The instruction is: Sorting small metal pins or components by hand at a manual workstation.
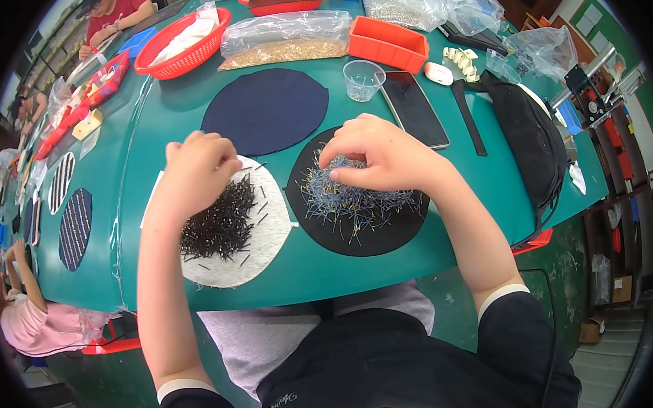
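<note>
The step in hand looks like sorting thin pins: the left hand [195, 170] rests curled on the pile of black pins [220, 220] on a white round mat [269, 240], fingers together. The right hand [379, 153] pinches into the bluish pins [356, 199] on a black round mat [365, 242] on the green desk [473, 189]. Next calls for lifting only a few pins cleanly.

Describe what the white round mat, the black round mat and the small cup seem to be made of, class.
White round mat: probably felt or cloth; matte, fuzzy surface.
Black round mat: likely the same soft fabric; dull, no shine.
Small cup: clear plastic, most likely; see-through, thin-walled.
</note>
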